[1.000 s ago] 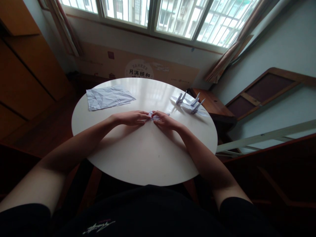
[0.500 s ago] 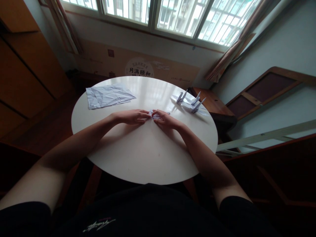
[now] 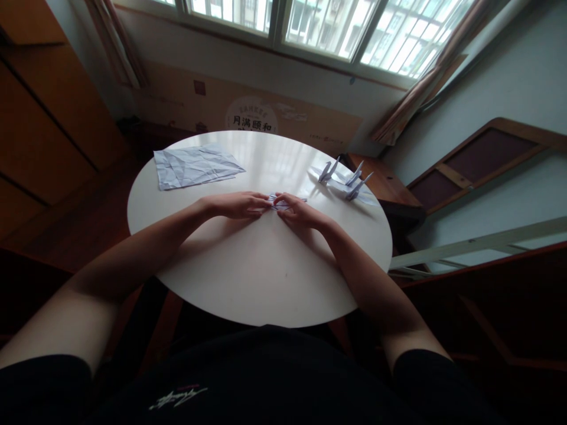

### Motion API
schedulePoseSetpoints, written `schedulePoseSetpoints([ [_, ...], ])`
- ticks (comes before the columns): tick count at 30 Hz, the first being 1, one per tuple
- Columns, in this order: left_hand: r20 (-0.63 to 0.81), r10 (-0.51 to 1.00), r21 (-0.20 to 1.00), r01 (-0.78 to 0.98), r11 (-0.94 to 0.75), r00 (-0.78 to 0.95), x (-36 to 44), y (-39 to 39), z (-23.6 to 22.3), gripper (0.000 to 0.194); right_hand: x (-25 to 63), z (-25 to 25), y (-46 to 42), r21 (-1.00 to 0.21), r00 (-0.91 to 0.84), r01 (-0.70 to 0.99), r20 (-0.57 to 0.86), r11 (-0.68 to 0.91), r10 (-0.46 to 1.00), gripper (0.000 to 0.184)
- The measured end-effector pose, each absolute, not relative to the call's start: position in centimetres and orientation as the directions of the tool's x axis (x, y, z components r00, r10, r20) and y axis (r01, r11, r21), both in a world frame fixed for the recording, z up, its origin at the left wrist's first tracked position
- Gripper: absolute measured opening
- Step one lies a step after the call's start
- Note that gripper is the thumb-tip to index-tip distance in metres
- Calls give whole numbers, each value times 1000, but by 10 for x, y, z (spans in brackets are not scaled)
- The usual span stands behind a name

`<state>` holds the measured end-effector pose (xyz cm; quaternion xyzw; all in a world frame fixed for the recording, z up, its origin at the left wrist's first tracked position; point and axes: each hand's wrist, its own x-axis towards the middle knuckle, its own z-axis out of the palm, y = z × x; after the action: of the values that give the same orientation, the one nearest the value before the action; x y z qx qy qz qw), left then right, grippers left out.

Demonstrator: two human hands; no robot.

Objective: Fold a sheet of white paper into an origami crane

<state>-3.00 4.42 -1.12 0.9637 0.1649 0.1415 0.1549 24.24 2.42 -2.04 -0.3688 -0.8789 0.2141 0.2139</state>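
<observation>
A small folded piece of pale paper lies flat near the middle of the round white table. My left hand rests on its left end with the fingers pressed down on it. My right hand pinches the paper's right part, fingers together. The two hands meet fingertip to fingertip and hide most of the paper.
A stack of creased paper sheets lies at the table's far left. Several folded paper cranes stand at the far right edge. A wooden stool is behind them. Windows, a wooden cabinet at the left and leaning boards at the right surround the table.
The hands stay on the folded paper with almost no movement. The camera has tilted slightly, shifting the table up in view.
</observation>
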Motion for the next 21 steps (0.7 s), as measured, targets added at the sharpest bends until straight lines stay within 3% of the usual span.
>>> schedulePoseSetpoints([
  [21,203,377,317,304,-898,904,-29,41,-8,44,244,-21,25,-549,-633,553,213,627,744,29],
])
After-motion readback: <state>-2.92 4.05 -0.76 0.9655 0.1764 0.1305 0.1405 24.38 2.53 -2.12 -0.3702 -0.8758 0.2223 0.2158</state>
